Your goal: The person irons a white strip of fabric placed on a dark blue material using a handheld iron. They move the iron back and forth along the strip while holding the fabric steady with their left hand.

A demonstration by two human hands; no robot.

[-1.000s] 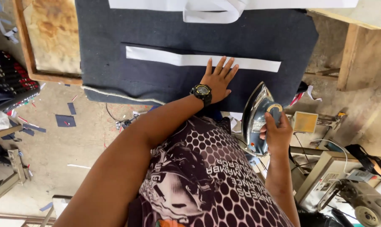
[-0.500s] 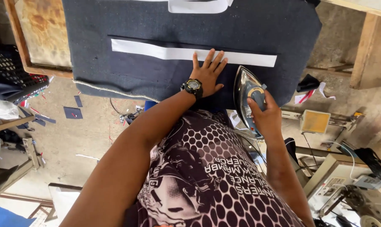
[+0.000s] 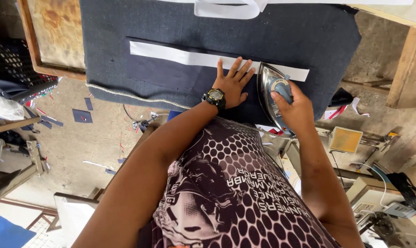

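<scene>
Pressing flat, left hand [image 3: 233,85] half-covers white strip [image 3: 194,58]; right hand [image 3: 295,106] grips iron [image 3: 270,94], hiding its handle.

The person wears a short-sleeved shirt [image 3: 235,193] in dark purple-black, printed overall with a pale honeycomb pattern of hexagons that vary in size. A greyscale graphic figure and several lines of pale block lettering occupy the chest area. Both forearms are bare. A chunky black digital wristwatch [image 3: 214,96] with a rounded case, yellow-accented face and black strap sits on the left wrist.
</scene>
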